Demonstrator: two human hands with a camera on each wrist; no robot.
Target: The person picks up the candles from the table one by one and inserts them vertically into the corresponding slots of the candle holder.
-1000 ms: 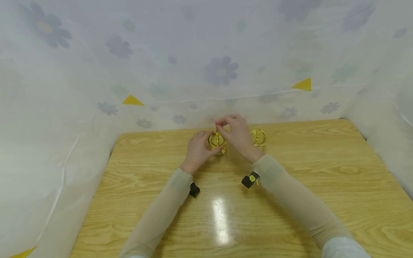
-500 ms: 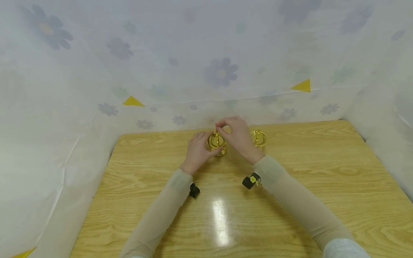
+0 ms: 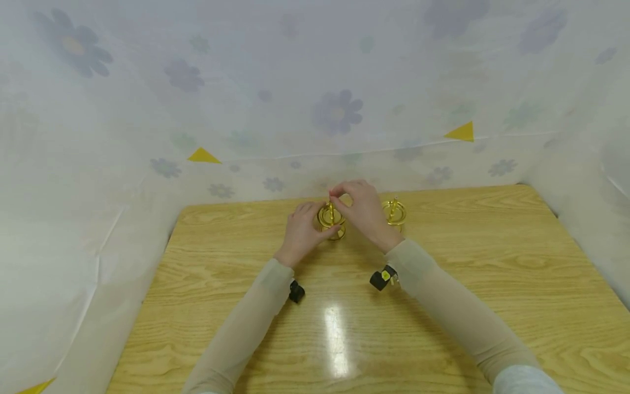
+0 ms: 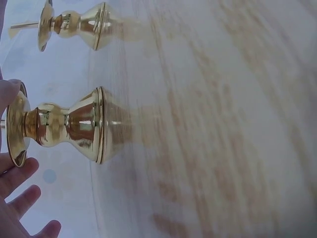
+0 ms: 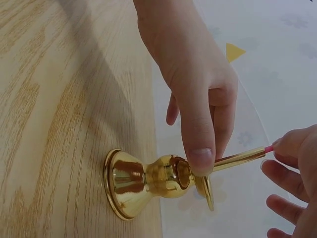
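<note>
two brass candlesticks [image 3: 331, 218] stood on the table [image 3: 443, 306]; left hand [image 3: 301, 230] kept gripping the nearer, right hand [image 3: 361, 208] still pinched its gold candle [image 5: 241, 157] (barely any shift, seating unfinished)

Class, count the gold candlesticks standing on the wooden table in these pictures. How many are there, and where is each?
2. One candlestick stands between the hands; the other candlestick stands beside it, past the right hand. None seems hidden.

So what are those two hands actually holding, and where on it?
The left hand grips the near brass candlestick at its neck below the drip pan. The right hand pinches the tip of the thin gold candle standing in it.
</note>
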